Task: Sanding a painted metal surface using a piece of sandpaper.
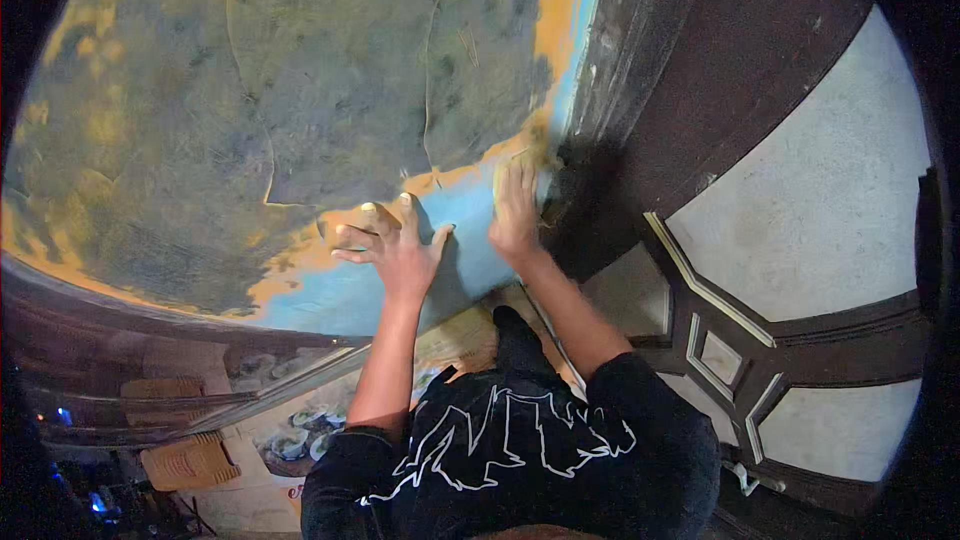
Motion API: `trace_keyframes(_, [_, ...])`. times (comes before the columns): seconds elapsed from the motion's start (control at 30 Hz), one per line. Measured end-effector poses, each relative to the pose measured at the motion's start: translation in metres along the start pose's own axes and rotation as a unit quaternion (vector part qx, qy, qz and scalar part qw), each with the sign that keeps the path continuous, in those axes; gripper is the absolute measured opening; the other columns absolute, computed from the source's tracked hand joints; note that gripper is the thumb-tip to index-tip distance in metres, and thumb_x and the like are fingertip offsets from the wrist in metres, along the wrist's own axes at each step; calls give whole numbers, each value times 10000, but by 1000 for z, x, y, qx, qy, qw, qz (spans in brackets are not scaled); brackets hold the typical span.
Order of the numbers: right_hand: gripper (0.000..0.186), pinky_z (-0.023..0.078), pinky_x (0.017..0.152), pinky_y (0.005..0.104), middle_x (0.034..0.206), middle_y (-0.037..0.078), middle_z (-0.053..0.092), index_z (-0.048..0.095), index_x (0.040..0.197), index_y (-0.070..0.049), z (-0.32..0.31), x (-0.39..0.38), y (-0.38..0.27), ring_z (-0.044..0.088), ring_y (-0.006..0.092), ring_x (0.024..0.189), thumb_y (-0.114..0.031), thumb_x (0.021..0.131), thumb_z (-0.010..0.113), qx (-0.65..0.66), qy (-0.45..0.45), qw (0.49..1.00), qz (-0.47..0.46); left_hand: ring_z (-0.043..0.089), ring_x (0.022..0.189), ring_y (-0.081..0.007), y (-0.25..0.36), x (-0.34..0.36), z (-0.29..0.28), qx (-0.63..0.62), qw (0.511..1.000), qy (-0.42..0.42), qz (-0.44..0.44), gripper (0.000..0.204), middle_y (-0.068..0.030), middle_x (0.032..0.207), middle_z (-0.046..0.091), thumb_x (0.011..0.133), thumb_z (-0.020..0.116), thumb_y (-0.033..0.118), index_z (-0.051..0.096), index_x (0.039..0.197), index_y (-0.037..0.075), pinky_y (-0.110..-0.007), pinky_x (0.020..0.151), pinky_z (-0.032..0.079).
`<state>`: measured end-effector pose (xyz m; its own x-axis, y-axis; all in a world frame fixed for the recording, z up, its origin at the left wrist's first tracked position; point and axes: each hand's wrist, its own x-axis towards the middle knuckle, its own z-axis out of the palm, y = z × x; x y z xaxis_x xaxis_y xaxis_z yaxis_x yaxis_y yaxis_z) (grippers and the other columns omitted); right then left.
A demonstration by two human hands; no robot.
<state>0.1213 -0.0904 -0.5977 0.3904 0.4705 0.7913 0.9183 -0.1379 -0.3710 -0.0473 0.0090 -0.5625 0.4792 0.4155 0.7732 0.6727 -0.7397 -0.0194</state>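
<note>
Just below the painted panel (340,70) is our black shirt (500,420). Our left hand (402,256), fingers spread apart, is over the panel's blue lower border; well clear of it, our right hand (514,215), fingers close together, is at the panel's lower right corner, covering something or nothing, we cannot tell. Right of the panel is dark woodwork (745,45).
</note>
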Motion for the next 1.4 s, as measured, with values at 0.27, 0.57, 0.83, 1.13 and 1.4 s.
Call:
trace_keyframes(0.27, [695,147,1074,685,1428,337,272,310,1370,109,-10,25,-31,208,596,1313,37,707,510,19,-16,997,-76,-122,1441,-406,-31,-22,-18,42,997,-69,14,857,-84,1593,102,723,684,612,429,1414,175,-681,1039,-157])
trace_keyframes(0.57, [590,179,1076,667,1429,226,373,423,1347,39,-6,14,-56,246,504,1353,-25,769,523,12,-64,994,-88,-99,1459,-342,-46,-29,-18,24,999,-27,-2,942,-91,1590,115,699,670,664,449,1368,40,-692,1028,-164])
trace_keyframes(0.83, [609,148,1075,663,1387,250,392,393,1361,49,7,-1,-78,275,521,1311,-97,787,533,27,-131,983,-124,-150,1442,-384,-46,-32,-1,20,1000,20,10,1021,-85,1602,-12,703,647,685,303,1469,103,-706,1002,-182])
trace_keyframes(1.13, [598,149,1099,632,1424,195,409,432,1371,-6,16,-27,-81,279,467,1344,-94,787,527,16,-215,963,-164,-116,1441,-417,-48,-32,3,39,999,11,26,988,-123,1597,18,688,696,638,381,1424,57,-718,994,-164])
trace_keyframes(1.4, [570,197,1074,646,1390,184,446,473,1326,-10,10,-18,-74,346,453,1294,-79,766,551,40,-170,976,-128,-131,1445,-392,-46,-35,2,12,1000,21,6,974,-81,1603,17,687,683,647,359,1453,141,-703,1006,-180])
